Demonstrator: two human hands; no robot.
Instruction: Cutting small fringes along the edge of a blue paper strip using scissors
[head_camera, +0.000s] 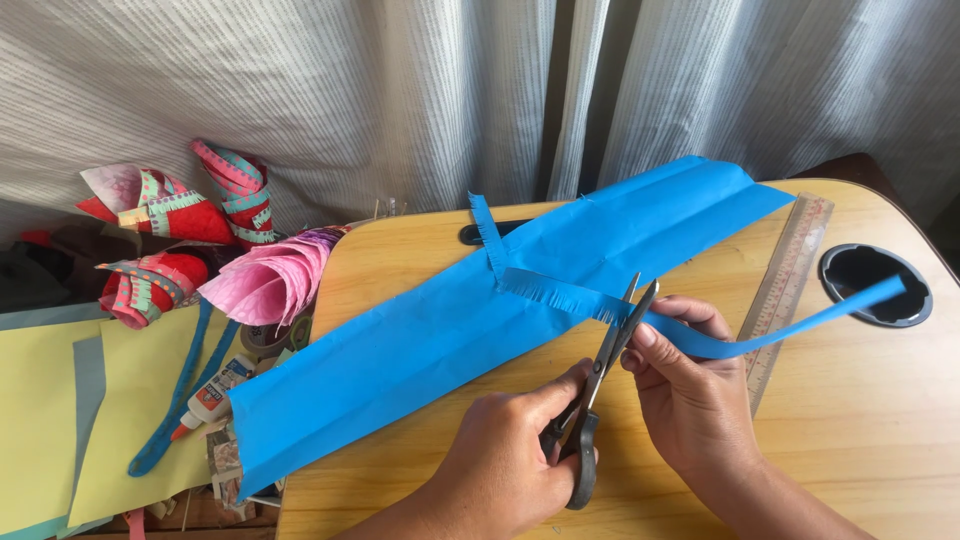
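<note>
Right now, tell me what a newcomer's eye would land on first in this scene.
First the big bright blue paper sheet lying slantwise across the wooden lap table. Next, at its middle, the left hand works black scissors that snip fringe into a blue paper strip, which the right hand holds. At far left, colourful rolled paper cones lie in a heap.

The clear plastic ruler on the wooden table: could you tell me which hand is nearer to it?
Right. The right hand, pinching the blue paper strip, lies just beside the clear plastic ruler; the left hand, working the black scissors, is farther off.
</note>
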